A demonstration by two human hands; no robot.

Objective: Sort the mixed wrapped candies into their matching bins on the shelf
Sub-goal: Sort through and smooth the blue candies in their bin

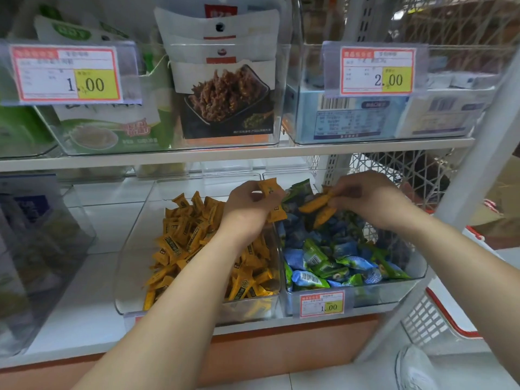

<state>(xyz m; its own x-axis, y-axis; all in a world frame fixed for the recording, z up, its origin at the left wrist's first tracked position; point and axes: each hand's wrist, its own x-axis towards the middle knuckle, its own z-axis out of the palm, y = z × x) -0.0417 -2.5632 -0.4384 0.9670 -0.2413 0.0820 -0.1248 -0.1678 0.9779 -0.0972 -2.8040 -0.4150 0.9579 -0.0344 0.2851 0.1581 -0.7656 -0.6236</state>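
Progress looks solid: the left bin [123,277] holds only orange candies [180,243] as far as I can see, and the right bin [419,267] is mostly blue and green candies [332,263]. Strays remain, though! The left hand [247,205] hovers over the wall the two bins share, its grip clamped on an orange stray [268,186], with a second one peeking out below the palm. The right hand [371,198], above the back of the right bin, has its grip pinched on another orange piece [313,204]. One more lies just beneath, held or resting on the pile, I cannot tell. I'd judge a short carry to the left settles these; whether more orange hides deeper in the pile is unseen. Headroom is tight, because the upper shelf board [225,154] sits near above both hands. The bin fronts are low, so the easy way out is toward the person. A price tag [322,304] hangs on the right bin's front.
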